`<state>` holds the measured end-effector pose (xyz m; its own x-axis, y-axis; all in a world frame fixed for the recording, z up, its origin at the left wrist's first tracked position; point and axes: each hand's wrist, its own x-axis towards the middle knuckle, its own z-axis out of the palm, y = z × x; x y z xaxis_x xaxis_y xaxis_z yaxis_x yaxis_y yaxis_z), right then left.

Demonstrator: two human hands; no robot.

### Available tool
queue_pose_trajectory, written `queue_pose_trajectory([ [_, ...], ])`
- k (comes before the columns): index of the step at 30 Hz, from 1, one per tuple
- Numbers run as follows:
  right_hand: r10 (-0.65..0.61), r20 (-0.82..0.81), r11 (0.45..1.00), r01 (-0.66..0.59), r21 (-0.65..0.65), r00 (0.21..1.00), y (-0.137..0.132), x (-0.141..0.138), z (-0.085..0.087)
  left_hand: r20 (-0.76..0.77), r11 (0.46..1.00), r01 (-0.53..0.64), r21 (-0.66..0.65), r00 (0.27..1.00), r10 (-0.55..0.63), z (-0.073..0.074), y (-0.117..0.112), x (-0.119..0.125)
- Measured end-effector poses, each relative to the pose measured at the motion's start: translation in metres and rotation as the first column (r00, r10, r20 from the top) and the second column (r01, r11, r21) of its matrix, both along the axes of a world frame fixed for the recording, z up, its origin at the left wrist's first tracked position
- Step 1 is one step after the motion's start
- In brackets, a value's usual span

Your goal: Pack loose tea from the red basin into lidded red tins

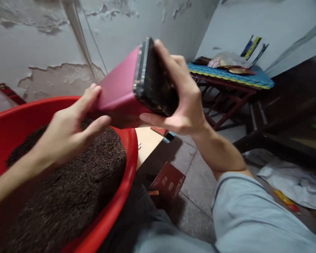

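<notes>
A pink box (118, 86) with a dark, shiny end piece (159, 79) is held up tilted in front of me, over the rim of a red basin (133, 168). My left hand (71, 123) grips the pink box at its left end, thumb on one side and fingers on another. Around the dark end wraps my right hand (180, 95), its fingers over the far edge and thumb beneath. A metallic-looking band runs where pink meets black. Below, the basin holds a large heap of loose, dark brown shreds (94, 175), perhaps tea leaves. Whatever is inside the box is hidden.
A pale tabletop (147, 142) shows beside the basin. A dark red box or folder (170, 179) lies lower, near the tiled floor (197, 182). At the back right stands a rack with blue mats (260, 77) and a plastic bag (230, 59). White cloth (292, 181) lies at right.
</notes>
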<state>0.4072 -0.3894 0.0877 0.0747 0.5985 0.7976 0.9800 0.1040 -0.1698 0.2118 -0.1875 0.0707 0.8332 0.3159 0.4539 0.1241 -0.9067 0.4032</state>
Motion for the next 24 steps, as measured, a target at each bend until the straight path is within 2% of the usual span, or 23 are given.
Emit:
queue_pose_trajectory([
  [3, -0.118, 0.013, 0.990, 0.117, 0.080, 0.993, -0.031, 0.034, -0.027, -0.008, 0.966, 0.255, -0.049, 0.967, -0.256, 0.012, -0.036, 0.070],
  [5, -0.191, -0.019, 0.979, 0.192, 0.067, 0.981, -0.046, 0.054, -0.051, -0.075, 0.935, 0.339, -0.102, 0.935, -0.347, 0.011, -0.058, 0.108],
  [8, -0.312, -0.123, 0.949, 0.316, 0.012, 0.942, -0.061, 0.072, -0.089, -0.236, 0.923, 0.312, -0.223, 0.902, -0.362, 0.003, -0.086, 0.154],
  [11, -0.433, -0.192, 0.900, 0.413, -0.139, 0.881, -0.062, 0.079, -0.120, -0.423, 0.936, 0.153, -0.317, 0.861, -0.284, -0.013, -0.097, 0.192],
  [14, -0.458, -0.199, 0.870, 0.392, -0.299, 0.866, -0.047, 0.082, -0.141, -0.583, 0.932, -0.043, -0.361, 0.790, -0.189, -0.037, -0.088, 0.222],
  [17, -0.440, -0.227, 0.868, 0.347, -0.355, 0.869, -0.024, 0.085, -0.157, -0.629, 0.885, -0.136, -0.446, 0.751, -0.202, -0.065, -0.062, 0.242],
  [20, -0.419, -0.251, 0.885, 0.330, -0.328, 0.873, -0.004, 0.086, -0.170, -0.649, 0.819, -0.180, -0.545, 0.709, -0.276, -0.083, -0.034, 0.251],
  [22, -0.398, -0.237, 0.903, 0.333, -0.270, 0.886, 0.005, 0.084, -0.180, -0.654, 0.773, -0.216, -0.596, 0.690, -0.311, -0.088, -0.021, 0.253],
  [24, -0.438, -0.250, 0.896, 0.398, -0.196, 0.864, 0.009, 0.083, -0.196, -0.644, 0.724, -0.248, -0.644, 0.686, -0.339, -0.090, -0.015, 0.255],
])
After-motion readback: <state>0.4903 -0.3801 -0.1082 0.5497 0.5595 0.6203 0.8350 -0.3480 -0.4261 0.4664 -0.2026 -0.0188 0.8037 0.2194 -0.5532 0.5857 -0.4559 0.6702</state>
